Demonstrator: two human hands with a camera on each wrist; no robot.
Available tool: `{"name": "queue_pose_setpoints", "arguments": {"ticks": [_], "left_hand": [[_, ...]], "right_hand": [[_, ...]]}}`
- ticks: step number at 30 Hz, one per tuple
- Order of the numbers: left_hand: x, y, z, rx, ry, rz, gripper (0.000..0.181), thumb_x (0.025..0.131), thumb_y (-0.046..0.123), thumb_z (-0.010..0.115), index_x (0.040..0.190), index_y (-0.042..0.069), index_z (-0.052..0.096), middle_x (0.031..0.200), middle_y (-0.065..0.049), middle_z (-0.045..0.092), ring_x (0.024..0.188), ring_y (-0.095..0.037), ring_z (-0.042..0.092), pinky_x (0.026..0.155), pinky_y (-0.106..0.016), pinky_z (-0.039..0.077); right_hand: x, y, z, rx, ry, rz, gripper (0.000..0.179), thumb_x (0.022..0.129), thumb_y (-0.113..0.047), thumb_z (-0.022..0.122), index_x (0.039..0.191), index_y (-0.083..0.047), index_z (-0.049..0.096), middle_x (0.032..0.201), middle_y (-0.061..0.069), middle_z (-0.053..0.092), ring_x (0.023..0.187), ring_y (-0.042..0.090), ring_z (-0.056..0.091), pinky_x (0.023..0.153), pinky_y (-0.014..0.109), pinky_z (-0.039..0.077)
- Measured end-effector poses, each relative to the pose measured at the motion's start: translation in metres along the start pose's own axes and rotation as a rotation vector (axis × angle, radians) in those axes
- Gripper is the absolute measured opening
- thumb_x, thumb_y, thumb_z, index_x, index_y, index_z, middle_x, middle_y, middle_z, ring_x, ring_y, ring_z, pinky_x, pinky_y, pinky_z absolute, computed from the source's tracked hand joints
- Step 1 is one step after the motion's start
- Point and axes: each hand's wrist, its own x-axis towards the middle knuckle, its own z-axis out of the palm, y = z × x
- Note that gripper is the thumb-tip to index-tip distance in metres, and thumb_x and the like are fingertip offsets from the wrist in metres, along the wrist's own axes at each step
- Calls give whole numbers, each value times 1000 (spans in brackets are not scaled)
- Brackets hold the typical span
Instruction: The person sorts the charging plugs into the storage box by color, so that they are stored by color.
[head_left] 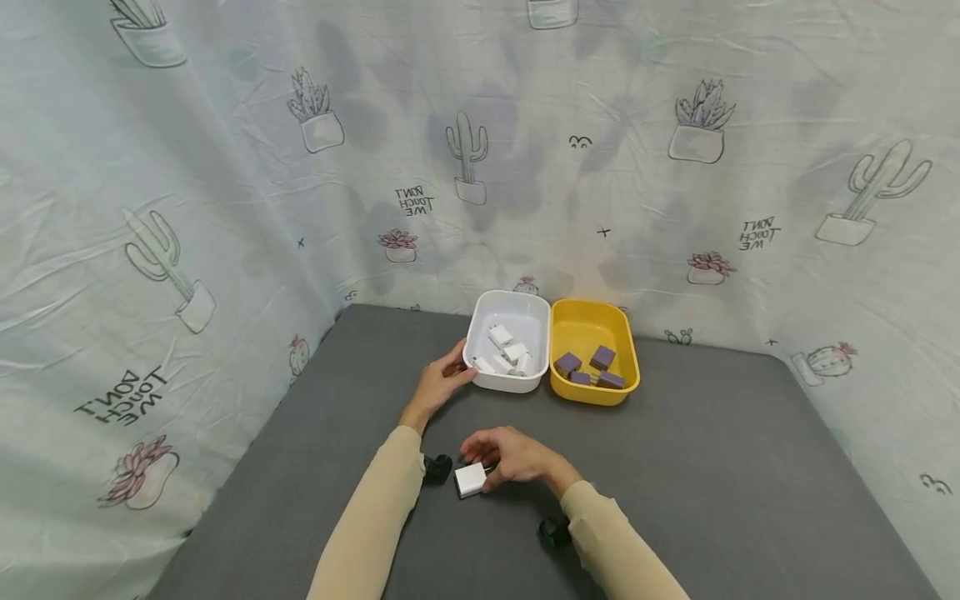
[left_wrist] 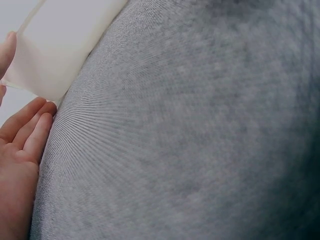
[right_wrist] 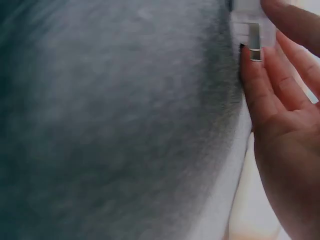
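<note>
At the near left corner of a white plastic bin (head_left: 506, 383), my left hand (head_left: 438, 385) holds the wall between thumb and fingers. The other fingers (left_wrist: 36, 137) lie fairly straight beside that corner in the left wrist view. Several white charger plugs (head_left: 514, 352) lie inside the bin. Nearer to me, low over the grey table, my right hand (head_left: 517, 457) pinches a white charger plug (head_left: 470, 480) between thumb and fingertips. In the right wrist view the metal prong (right_wrist: 255, 40) of this plug shows in front of the fingers.
A yellow bin (head_left: 596, 396) stands right against the white one, with several purple plugs (head_left: 603, 357) in it. Both bins are near the far edge of the grey-covered table (head_left: 712, 467). Behind hangs a pale curtain (head_left: 540, 208) printed with cacti. Black wrist cameras sit at both cuffs.
</note>
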Motion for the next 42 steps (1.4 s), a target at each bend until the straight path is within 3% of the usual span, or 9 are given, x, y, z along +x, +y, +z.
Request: {"name": "queue_pose_setpoints", "arguments": {"ticks": [4, 14, 21, 26, 33, 37, 42], "left_hand": [[2, -10, 2, 33, 33, 5, 71, 89, 31, 72, 150, 19, 40, 138, -13, 58, 125, -26, 59, 97, -33, 54], [2, -12, 2, 11, 30, -9, 69, 88, 33, 73, 149, 27, 41, 137, -9, 60, 125, -23, 59, 100, -39, 52], [3, -13, 5, 3, 21, 14, 69, 89, 30, 73, 150, 23, 40, 135, -14, 61, 124, -26, 60, 96, -33, 54], [1, -2, 3, -17, -5, 11, 70, 90, 26, 72, 151, 17, 39, 135, -18, 59, 125, -31, 58, 98, -36, 54], [-7, 19, -2, -23, -66, 1, 70, 92, 21, 69, 152, 8, 34, 139, -26, 53, 129, -38, 53, 103, -45, 49], [-4, 8, 1, -20, -25, -17, 71, 90, 27, 72, 151, 15, 37, 138, -20, 57, 127, -33, 56, 103, -46, 49], [2, -9, 3, 17, 25, -16, 70, 89, 34, 72, 150, 26, 39, 137, -11, 60, 126, -24, 58, 101, -40, 52]], "right_hand": [[-1, 1, 0, 12, 8, 4, 49, 73, 5, 79, 119, -6, 65, 112, 7, 68, 99, 10, 63, 91, 25, 54], [0, 3, -1, 34, 44, 7, 56, 73, 2, 81, 124, -6, 61, 106, 3, 70, 92, 7, 64, 84, 20, 55], [-3, 5, -11, 97, 124, 17, 62, 74, 1, 81, 131, -2, 55, 107, 8, 71, 91, 12, 65, 83, 25, 57], [-6, 4, -23, 115, 201, -18, 64, 77, 0, 79, 134, 2, 51, 109, 13, 70, 93, 14, 66, 84, 27, 57], [-12, -5, -48, 27, 281, -13, 58, 80, -5, 78, 132, 1, 54, 108, 11, 70, 92, 15, 66, 85, 30, 58], [-15, -12, -66, 8, 357, 11, 56, 81, -8, 79, 132, -1, 55, 108, 11, 69, 92, 17, 66, 86, 32, 58], [-16, -14, -83, -40, 528, 78, 51, 81, -11, 79, 128, -6, 59, 107, 8, 70, 93, 18, 65, 87, 34, 57]]}}
